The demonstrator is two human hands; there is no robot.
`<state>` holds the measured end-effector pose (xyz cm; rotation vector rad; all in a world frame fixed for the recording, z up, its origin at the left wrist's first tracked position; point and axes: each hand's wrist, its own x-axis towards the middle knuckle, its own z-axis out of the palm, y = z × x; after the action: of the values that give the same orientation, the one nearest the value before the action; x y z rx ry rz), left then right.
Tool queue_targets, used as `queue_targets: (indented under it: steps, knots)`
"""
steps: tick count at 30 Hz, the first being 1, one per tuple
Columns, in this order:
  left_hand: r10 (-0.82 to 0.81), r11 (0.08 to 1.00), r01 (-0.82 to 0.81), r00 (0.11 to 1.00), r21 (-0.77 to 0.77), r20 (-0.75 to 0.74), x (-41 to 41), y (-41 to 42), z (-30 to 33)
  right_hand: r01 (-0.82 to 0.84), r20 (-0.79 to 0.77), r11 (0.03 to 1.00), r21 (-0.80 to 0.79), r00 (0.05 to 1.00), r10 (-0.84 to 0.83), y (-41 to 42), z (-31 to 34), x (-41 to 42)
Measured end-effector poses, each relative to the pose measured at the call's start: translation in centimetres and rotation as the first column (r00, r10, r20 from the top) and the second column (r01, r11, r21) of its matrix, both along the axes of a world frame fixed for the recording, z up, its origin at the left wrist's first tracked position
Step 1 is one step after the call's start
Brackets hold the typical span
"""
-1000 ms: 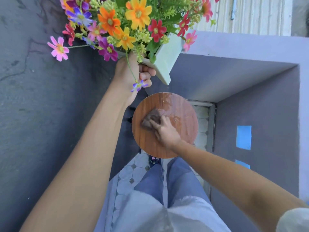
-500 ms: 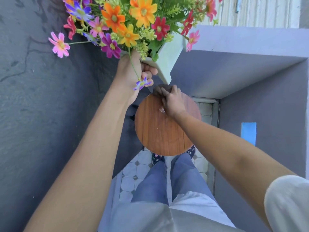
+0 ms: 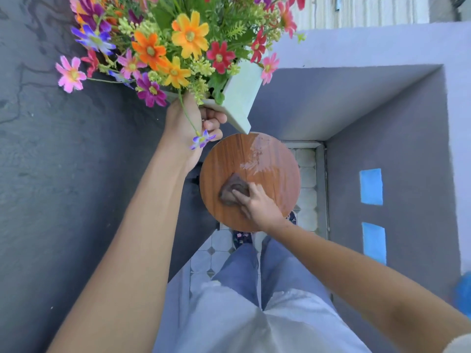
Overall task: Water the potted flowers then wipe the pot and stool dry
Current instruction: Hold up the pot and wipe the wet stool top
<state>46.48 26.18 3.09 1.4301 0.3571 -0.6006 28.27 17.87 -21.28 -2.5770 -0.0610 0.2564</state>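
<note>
Grey-painted walls close in a narrow corner, dark grey on the left, paler lilac-grey ahead and right, with two blue tape patches (image 3: 371, 186) on the right wall and pale tiled floor (image 3: 305, 174) below. Head view, looking straight down: round wooden stool top (image 3: 229, 159) stands in the corner, wet sheen across its far right part. Right hand (image 3: 257, 205) lies on the stool's near half, fingers fairly straight, pressing a dark brown cloth (image 3: 230, 191) flat onto the wood; cloth bunched, just left of the wet patch. Left hand (image 3: 187, 123) raised above and left of the stool, fingers curled round the base of a pale green square pot (image 3: 242, 98), held tilted and clear of the stool. Mixed flowers (image 3: 178, 42), orange, pink, red, purple, fill the pot; one small purple bloom hangs across the left hand. Blue jeans (image 3: 244, 271) and a light shirt hem near the bottom.
</note>
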Motion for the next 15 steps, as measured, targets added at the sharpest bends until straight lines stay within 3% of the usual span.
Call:
queue_targets:
  steps: [3,5,11,15]
  knots:
    - [-0.004,1.0,0.004,1.0,-0.001,-0.004,-1.0,0.3,-0.2,0.371,0.014,0.928,-0.042,0.929,-0.37,-7.4,-0.3,0.4]
    - [0.002,1.0,-0.002,1.0,-0.003,-0.004,-1.8,0.3,-0.2,0.511,-0.001,0.859,-0.044,0.859,-0.511,-10.2,0.2,0.8]
    - [-0.008,1.0,0.008,1.0,-0.007,-0.025,-3.8,0.2,-0.4,0.541,0.006,0.84,-0.051,0.841,-0.541,-6.2,0.4,2.9]
    - [-0.033,0.999,0.033,0.999,-0.02,-0.007,-4.6,0.4,-0.6,0.439,0.018,0.898,0.028,0.898,-0.44,0.9,0.1,3.0]
